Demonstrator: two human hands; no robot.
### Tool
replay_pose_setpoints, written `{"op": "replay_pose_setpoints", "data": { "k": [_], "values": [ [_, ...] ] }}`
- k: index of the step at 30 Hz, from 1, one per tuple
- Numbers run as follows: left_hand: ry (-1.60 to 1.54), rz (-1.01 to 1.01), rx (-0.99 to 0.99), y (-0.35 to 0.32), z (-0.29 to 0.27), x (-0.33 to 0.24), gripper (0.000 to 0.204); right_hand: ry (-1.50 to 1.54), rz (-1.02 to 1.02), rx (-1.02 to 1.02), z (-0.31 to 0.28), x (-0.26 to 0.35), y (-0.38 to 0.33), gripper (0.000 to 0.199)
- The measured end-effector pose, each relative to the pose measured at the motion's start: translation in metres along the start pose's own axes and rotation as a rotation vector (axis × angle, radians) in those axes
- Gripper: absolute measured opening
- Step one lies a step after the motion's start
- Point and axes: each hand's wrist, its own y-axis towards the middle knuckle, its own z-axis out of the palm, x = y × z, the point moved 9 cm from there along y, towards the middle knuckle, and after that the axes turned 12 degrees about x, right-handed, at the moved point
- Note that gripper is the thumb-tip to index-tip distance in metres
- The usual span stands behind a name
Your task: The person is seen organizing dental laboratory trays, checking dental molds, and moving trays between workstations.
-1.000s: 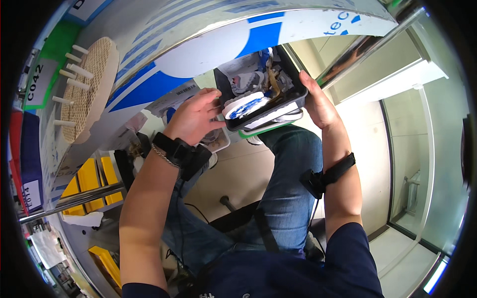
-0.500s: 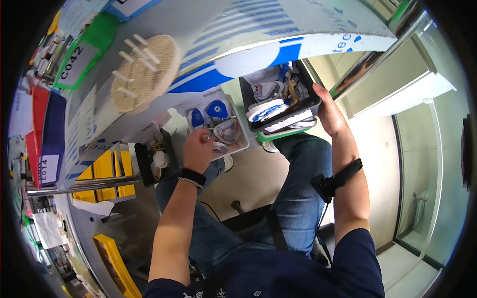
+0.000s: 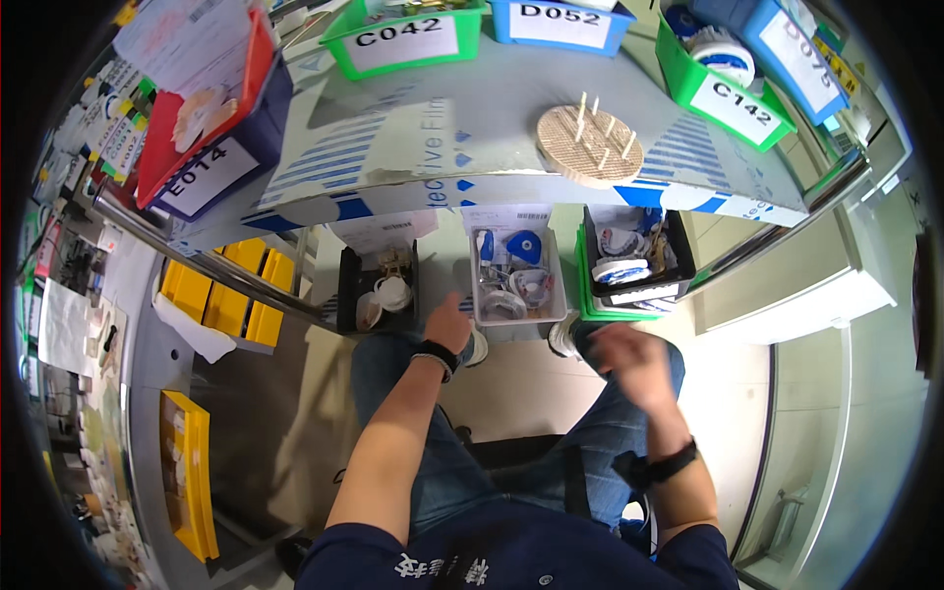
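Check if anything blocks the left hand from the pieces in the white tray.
Only the left wall of the white tray: the left hand appears just outside it. Nothing visible lies over the pieces from above.

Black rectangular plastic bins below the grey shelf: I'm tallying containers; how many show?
2: the left black plastic bin and right black plastic bin, flanking the white plastic bin; others may be hidden.

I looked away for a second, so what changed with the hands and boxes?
The right hand let go of the right black bin and pulled back. The left hand moved off the white tray, to its left. That black bin still sits over the green bin; the pegged disc stays on the shelf.
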Motion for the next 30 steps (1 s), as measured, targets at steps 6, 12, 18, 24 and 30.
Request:
{"op": "replay_pose_setpoints", "data": {
  "k": [6, 12, 18, 24, 30],
  "values": [
    [0.165, -0.174, -0.403, -0.042, -0.160, 0.068, 0.026, -0.718, 0.067, -0.055, 0.014, -0.120, 0.097, 0.031],
    [-0.057, -0.403, 0.065, -0.024, -0.100, 0.217, 0.040, -1.081, 0.072, -0.144, 0.039, -0.137, 0.129, 0.014],
    [0.038, -0.103, -0.061, -0.036, -0.135, 0.144, 0.028, -1.197, -0.040, -0.118, 0.042, -0.137, 0.124, 0.013],
    [-0.436, -0.152, 0.109, -0.076, -0.155, 0.063, 0.023, -0.912, -0.052, -0.149, 0.052, -0.151, 0.129, 0.019],
    [-0.510, -0.003, 0.229, -0.074, -0.113, -0.013, 0.021, -0.680, 0.079, -0.075, 0.056, -0.077, 0.071, 0.023]
  ]
}}
